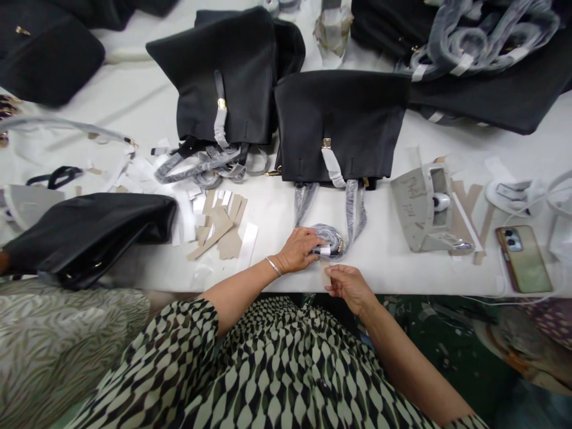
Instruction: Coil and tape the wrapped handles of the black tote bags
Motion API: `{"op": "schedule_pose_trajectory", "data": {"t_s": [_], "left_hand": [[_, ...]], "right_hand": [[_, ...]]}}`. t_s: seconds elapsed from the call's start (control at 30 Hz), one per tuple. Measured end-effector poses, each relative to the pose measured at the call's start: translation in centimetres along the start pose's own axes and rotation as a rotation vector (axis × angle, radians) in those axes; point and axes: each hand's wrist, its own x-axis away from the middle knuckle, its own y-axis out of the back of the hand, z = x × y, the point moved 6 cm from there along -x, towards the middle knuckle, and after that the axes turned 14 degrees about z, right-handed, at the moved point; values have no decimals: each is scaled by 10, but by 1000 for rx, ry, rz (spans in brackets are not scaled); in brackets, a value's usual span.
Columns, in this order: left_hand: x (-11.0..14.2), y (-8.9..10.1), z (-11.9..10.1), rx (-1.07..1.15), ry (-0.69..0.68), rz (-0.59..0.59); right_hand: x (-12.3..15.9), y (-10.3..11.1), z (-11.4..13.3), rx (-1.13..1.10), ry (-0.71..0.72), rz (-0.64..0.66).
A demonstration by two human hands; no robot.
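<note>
A black handbag (344,122) lies on the white table (393,262) in front of me, its wrapped handles (355,208) trailing toward the near edge. My left hand (298,249) is closed on the coiled, foam-wrapped end of the handles (330,238). Just below it, my right hand (348,286) pinches a small tan paper strip (325,274) at the table's edge. A bracelet sits on my left wrist.
A second black handbag (227,83) stands left of the first, another (89,235) lies at the near left. Loose tan and white strips (218,226) litter the table. A grey tape dispenser (424,208) and a phone (522,259) sit to the right. More bags lie at the back.
</note>
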Motion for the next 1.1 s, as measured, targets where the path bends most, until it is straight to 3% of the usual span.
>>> {"op": "schedule_pose_trajectory", "data": {"t_s": [0.23,0.43,0.6,0.73,0.83,0.93,1.0,1.1], "left_hand": [[-1,1,0,83,24,-36],[0,6,-8,87,12,58],[-1,4,-6,102,16,7],[-2,-2,-2,124,28,-120],[-2,-6,0,139,25,-173],[-2,-7,2,143,14,-180],[-2,-7,2,133,11,-174],[-2,-7,2,106,20,-173]], "right_hand": [[3,-10,8,-110,86,17],[5,-12,14,-234,152,-34],[5,-14,16,-131,195,-10],[12,3,24,296,273,-125],[26,9,57,801,547,-297],[30,-7,87,1334,723,-304],[19,-16,98,1606,659,-232],[1,-20,107,1829,509,-138]]}}
